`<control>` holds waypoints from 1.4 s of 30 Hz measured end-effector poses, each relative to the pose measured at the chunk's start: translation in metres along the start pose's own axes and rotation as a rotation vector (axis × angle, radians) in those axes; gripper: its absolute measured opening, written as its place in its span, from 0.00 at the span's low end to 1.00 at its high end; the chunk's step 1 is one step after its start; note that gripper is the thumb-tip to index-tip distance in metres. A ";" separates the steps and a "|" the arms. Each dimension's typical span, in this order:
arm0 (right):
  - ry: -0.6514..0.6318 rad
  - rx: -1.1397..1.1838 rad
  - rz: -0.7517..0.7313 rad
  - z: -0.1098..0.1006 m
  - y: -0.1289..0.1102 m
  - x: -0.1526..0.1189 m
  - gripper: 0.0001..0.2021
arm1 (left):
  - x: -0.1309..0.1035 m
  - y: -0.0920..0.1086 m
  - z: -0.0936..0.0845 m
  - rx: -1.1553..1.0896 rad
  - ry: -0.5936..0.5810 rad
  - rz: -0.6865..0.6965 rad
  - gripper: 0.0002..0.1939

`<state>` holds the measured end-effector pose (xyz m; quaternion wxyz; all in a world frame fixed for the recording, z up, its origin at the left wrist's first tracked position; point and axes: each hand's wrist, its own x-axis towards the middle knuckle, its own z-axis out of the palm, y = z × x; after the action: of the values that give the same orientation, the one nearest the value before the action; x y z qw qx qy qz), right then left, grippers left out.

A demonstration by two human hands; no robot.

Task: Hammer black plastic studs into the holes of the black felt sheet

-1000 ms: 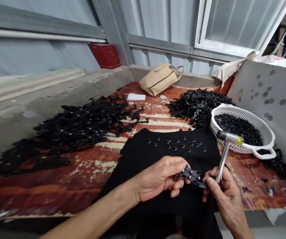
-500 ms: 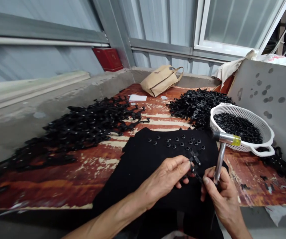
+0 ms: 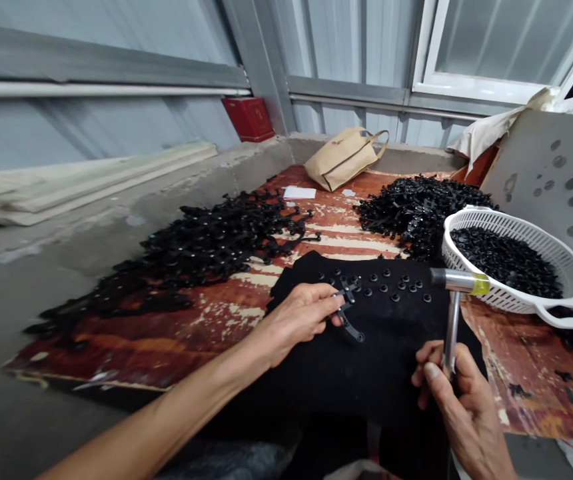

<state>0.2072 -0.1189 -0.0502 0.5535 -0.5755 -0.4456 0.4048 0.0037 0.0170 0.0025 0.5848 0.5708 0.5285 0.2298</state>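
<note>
"Where was the black piece (image 3: 352,329)?"

"In the left hand (image 3: 300,313), above the cloth (image 3: 366,380) at the tabletop's (image 3: 239,333) front edge. That grip was closed, thumb and fingers pinching it."

"And the right hand (image 3: 466,393)?"

"Its grip was wrapped round the hammer (image 3: 452,327), head up."

"Around them?"

"Discs (image 3: 383,288) on the cloth, a heap (image 3: 216,240) along the left edge, the basket (image 3: 496,290) by the right edge, the bag (image 3: 341,160) at the far edge."

Worn red-brown tabletop (image 3: 206,333), streaked pale. On it: black cloth (image 3: 361,373), near edge; heap of black parts (image 3: 221,240), left; second black heap (image 3: 421,208), right, beside slotted white basket (image 3: 504,295); tan bag (image 3: 341,159), white paper (image 3: 300,193), rear.
</note>
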 end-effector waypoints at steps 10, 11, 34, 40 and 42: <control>0.057 0.028 0.032 0.003 -0.005 -0.003 0.12 | 0.016 -0.002 -0.003 -0.085 0.034 -0.057 0.18; 0.052 0.029 0.037 0.003 -0.005 -0.003 0.11 | 0.016 -0.002 -0.004 -0.093 0.035 -0.065 0.17; 0.042 0.049 0.061 0.003 -0.007 -0.004 0.11 | 0.018 0.004 -0.006 -0.134 0.020 -0.149 0.14; 0.034 0.030 0.084 0.001 -0.007 -0.004 0.12 | 0.020 0.004 -0.007 -0.144 0.028 -0.184 0.13; 0.032 0.022 0.074 0.002 -0.007 -0.004 0.12 | 0.020 0.004 -0.007 -0.132 0.035 -0.184 0.13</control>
<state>0.2040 -0.1223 -0.0437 0.5515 -0.5920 -0.4105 0.4206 0.0051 0.0383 0.0004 0.6305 0.4761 0.5724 0.2194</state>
